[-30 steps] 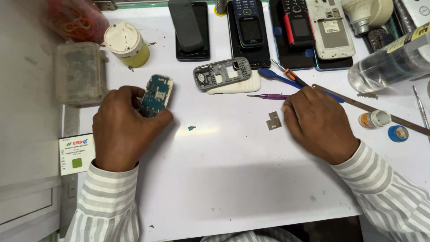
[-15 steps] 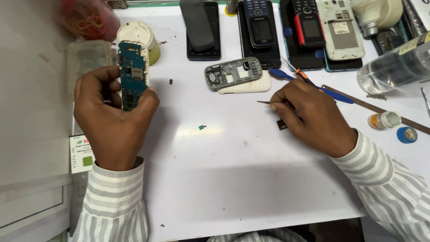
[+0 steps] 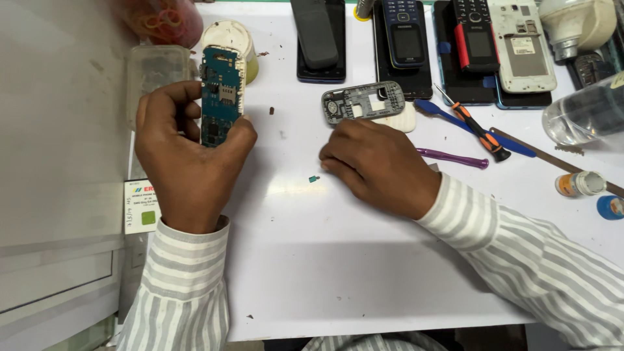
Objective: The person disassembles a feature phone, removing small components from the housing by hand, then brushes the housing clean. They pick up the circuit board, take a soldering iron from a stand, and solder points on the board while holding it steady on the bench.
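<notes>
Your left hand clasps the blue-green phone circuit board upright, upper left of frame; your right hand, empty and loosely curled, reaches for the tiny green chip at centre; picking it up calls for a fine fingertip pinch.

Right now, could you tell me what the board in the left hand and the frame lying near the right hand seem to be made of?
The circuit board in the left hand looks like blue-coated laminate with small metal parts. The grey phone frame beyond the right hand looks like matte moulded plastic, probably.
</notes>
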